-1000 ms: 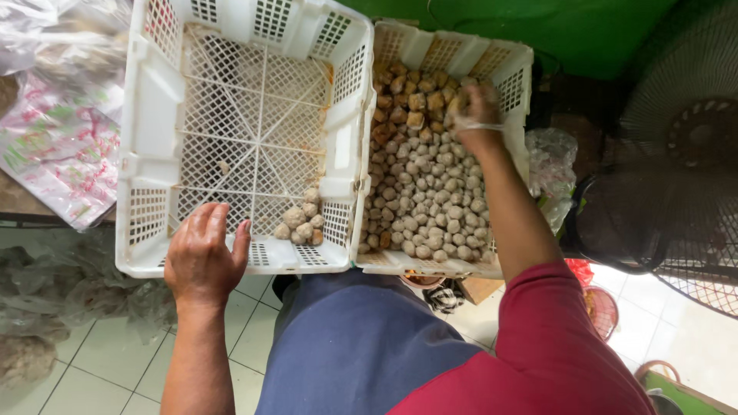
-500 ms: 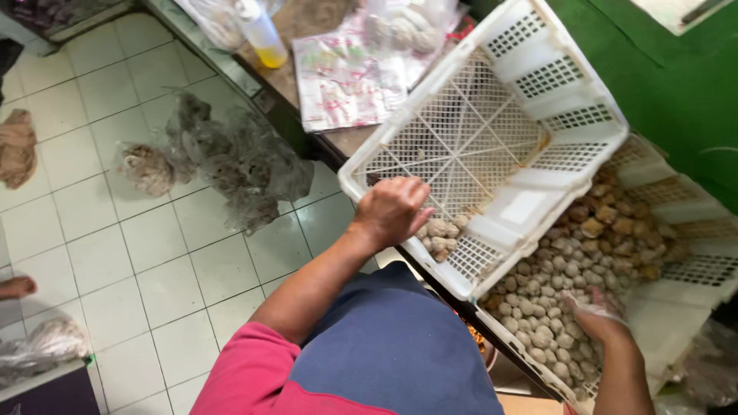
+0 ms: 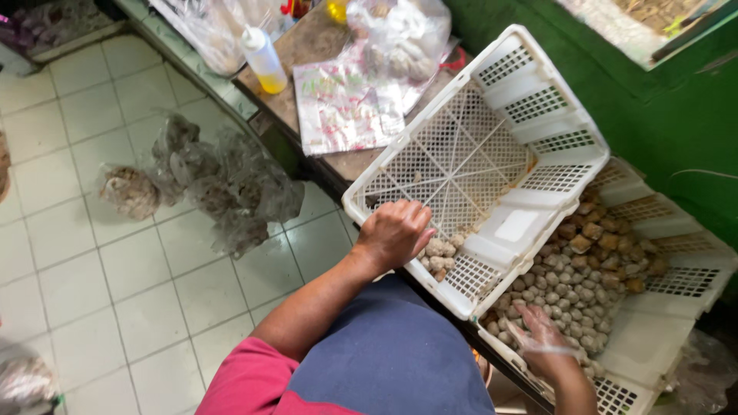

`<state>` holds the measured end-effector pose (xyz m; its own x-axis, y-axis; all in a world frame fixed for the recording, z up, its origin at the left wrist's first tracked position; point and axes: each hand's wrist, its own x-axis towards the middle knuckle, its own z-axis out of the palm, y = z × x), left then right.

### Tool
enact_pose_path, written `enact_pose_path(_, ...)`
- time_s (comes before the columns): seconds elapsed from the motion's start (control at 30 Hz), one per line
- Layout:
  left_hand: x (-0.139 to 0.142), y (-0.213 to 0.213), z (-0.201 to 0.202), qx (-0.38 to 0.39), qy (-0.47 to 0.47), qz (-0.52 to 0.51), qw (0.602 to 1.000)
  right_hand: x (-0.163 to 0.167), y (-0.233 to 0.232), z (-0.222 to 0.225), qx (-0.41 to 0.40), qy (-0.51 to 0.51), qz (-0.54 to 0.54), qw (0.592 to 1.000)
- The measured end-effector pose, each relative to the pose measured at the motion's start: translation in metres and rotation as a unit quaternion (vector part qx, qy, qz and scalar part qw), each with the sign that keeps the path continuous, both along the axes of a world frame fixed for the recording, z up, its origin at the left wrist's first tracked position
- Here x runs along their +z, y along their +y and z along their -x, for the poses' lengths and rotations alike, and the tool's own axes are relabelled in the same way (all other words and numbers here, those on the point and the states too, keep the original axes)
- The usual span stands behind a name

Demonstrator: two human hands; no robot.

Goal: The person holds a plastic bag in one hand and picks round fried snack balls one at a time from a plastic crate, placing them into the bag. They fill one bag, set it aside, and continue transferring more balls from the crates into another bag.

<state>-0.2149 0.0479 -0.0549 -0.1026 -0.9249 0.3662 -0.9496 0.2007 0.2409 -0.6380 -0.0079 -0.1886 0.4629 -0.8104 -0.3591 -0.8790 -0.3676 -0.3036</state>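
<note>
Grey balls (image 3: 442, 252) beside left hand (image 3: 393, 233)

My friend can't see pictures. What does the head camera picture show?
A person's left hand rests in a nearly empty white crate beside a few pale food balls, while the gloved right hand reaches into a second crate full of them.

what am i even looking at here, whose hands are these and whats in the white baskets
The picture comes from a camera worn on a person's head, looking down at their own two bare hands. No machine is involved. The left hand rests in a nearly empty white crate, beside a small pile of round pale balls. The right hand, in a thin clear glove, lies on the balls filling a second crate. Behind are a table with a squeeze bottle, and plastic bags on the tiled floor.
</note>
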Motion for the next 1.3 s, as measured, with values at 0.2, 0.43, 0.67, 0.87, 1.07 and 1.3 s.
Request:
enact_pose_path(0.2,0.002,-0.001,0.000,-0.009,0.012,0.033,0.999,0.023,0.051,0.006,-0.252,-0.005,0.088,0.964)
enact_pose_path(0.43,0.004,-0.003,0.006,-0.004,0.003,-0.003,1.000,0.014,0.073,0.007,-0.221,-0.191,0.341,0.893)
enact_pose_path(0.67,0.004,-0.003,0.006,-0.005,0.003,-0.005,1.000,0.012,0.071,0.006,-0.226,-0.227,0.321,0.891)
enact_pose_path(0.87,0.000,-0.002,0.005,0.001,-0.008,-0.022,1.000,0.020,0.069,0.001,-0.236,-0.209,0.293,0.903)
enact_pose_path(1.07,-0.003,-0.003,0.006,0.007,-0.003,0.002,1.000,0.013,0.069,0.009,-0.242,-0.202,0.287,0.904)
enact_pose_path(1.3,-0.008,0.001,-0.004,0.026,0.015,-0.024,0.999,-0.024,0.056,0.008,-0.244,-0.283,0.268,0.888)
